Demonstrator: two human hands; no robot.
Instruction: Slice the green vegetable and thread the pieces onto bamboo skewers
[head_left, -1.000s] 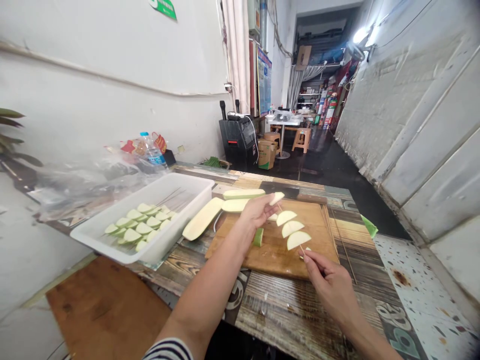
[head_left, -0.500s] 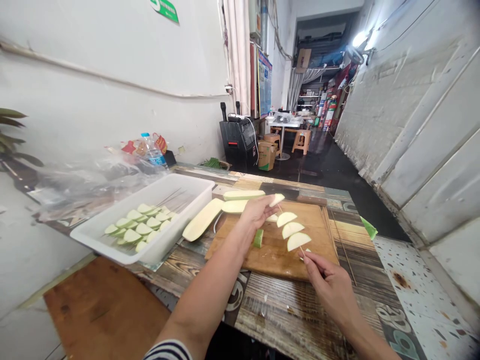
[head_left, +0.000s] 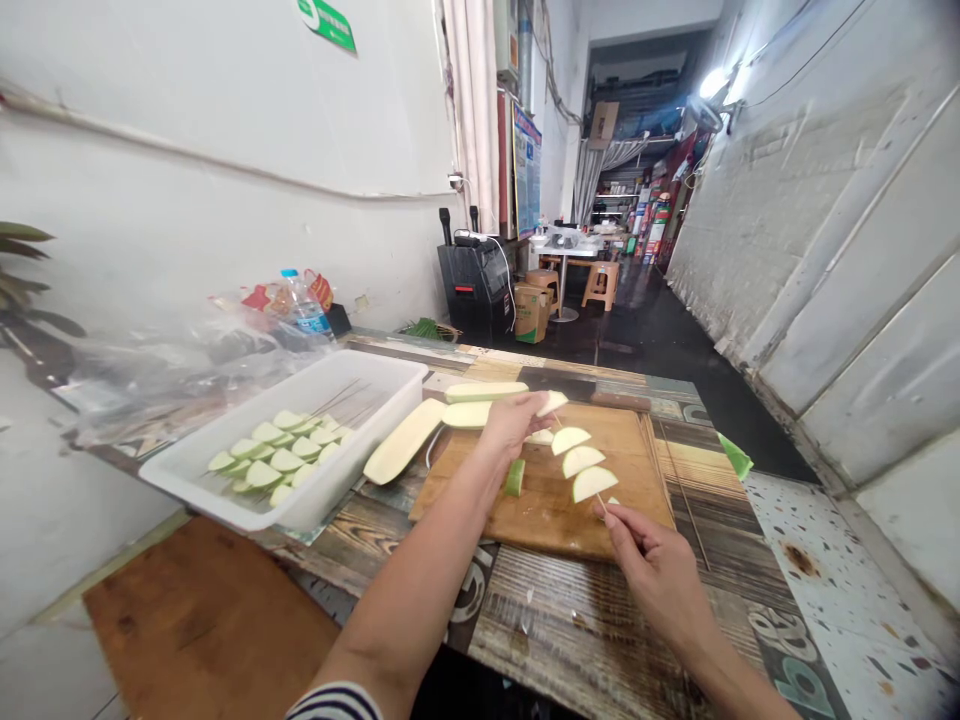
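Note:
My right hand (head_left: 651, 560) pinches the lower end of a thin wooden skewer (head_left: 600, 500) that carries three pale melon slices (head_left: 581, 460) above the wooden cutting board (head_left: 547, 515). My left hand (head_left: 510, 425) holds a fourth melon slice (head_left: 551, 402) at the skewer's upper tip, fingers closed on it. A small green-skinned melon piece (head_left: 514, 477) lies on the board under my left wrist.
A white plastic tub (head_left: 247, 500) on the left holds several finished skewers of melon slices (head_left: 277, 450). Long peeled melon strips (head_left: 405, 440) lie between tub and board. Loose skewers (head_left: 679, 480) lie right of the board. Plastic bags and a water bottle (head_left: 304, 305) sit by the wall.
Both hands and the skewer have shifted slightly; the slice in my left hand sits a little lower, closer to the skewer tip.

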